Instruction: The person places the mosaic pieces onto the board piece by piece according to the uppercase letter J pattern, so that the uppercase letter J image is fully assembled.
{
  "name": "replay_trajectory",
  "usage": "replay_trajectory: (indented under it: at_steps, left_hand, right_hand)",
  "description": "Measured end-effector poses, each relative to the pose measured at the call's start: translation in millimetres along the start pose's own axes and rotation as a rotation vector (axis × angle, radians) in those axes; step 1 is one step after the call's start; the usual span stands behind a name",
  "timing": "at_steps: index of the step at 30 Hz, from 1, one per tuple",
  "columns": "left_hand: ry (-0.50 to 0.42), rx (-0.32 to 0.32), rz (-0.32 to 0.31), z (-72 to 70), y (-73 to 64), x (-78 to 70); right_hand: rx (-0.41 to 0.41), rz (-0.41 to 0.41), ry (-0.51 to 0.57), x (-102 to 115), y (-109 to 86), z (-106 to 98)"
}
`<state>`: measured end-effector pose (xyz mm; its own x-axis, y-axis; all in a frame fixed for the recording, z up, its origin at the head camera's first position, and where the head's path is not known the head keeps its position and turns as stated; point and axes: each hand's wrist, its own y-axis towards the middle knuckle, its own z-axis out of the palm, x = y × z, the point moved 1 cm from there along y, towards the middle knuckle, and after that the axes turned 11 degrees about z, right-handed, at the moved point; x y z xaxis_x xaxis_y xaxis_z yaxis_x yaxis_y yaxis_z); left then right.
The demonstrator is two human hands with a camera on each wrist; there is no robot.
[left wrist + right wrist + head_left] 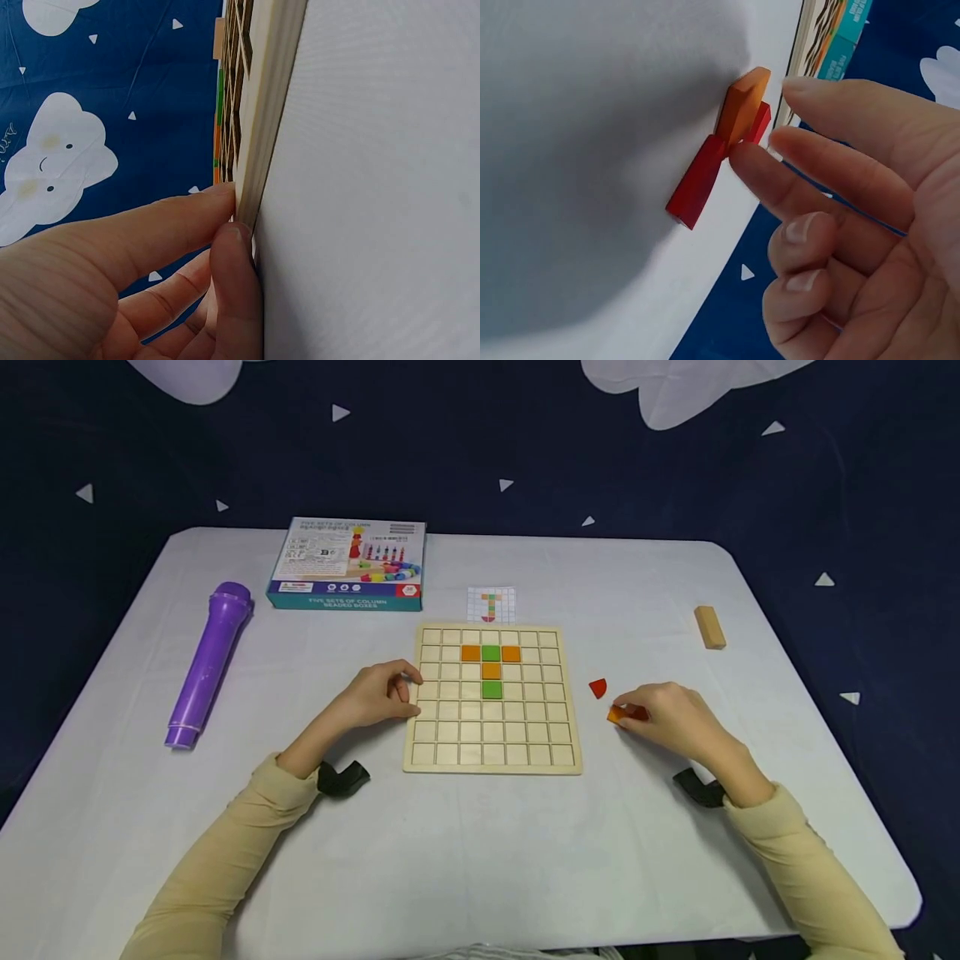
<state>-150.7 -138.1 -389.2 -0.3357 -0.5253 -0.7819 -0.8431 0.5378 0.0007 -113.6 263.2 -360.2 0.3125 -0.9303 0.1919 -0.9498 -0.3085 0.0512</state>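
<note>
My left hand point(378, 693) rests its thumb and a fingertip along the left edge of the gridded wooden board point(450, 756). In the left wrist view, fingertips point(234, 232) touch the board's side. Orange and green square tiles point(491, 671) lie on the board in a T shape. My right hand point(671, 718) is at an orange tile point(742, 109), right of the board. One fingertip is right at that tile's lower end, while the other fingers stand apart from it. A red piece point(697, 180) lies close beside it, and a red quarter-round piece point(597, 688) is nearer the board.
Behind the board lies a small pattern card point(506, 606). A printed box point(345, 564) sits at the back left, with a purple tube point(210, 664) in front and to its left. Far right stands a small wooden block point(709, 627). Black straps point(343, 779) hang at the wrists.
</note>
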Motion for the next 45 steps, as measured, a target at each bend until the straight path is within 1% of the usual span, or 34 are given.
replay_trajectory:
  at_steps: [6,18,24,35,40,45]
  left_hand:
    - [-0.001,-0.004,-0.005,-0.1,-0.4,-0.6]
    - [0.001,-0.008,0.002,-0.4,-1.1,-2.2]
    - [-0.008,-0.004,-0.004,-0.2,-1.3,-3.0]
    - [-0.006,-0.008,-0.002,-1.3,-1.4,-3.4]
    - [-0.003,-0.005,-0.005,-1.0,-1.6,-2.8]
    - [0.001,-0.004,0.005,-0.6,-1.6,-2.1]
  right_hand:
    - [0.039,0.039,-0.016,-0.3,-1.4,-1.7]
    - [0.049,0.005,0.000,-4.1,3.4,9.8]
    - [0.025,-0.019,0.014,-1.9,6.2,12.0]
    - [-0.081,-0.115,0.014,11.6,12.0,9.8]
    - [-0.088,-0.133,0.020,19.4,14.0,10.3]
    - [-0.094,-0.155,0.032,28.3,17.2,12.1]
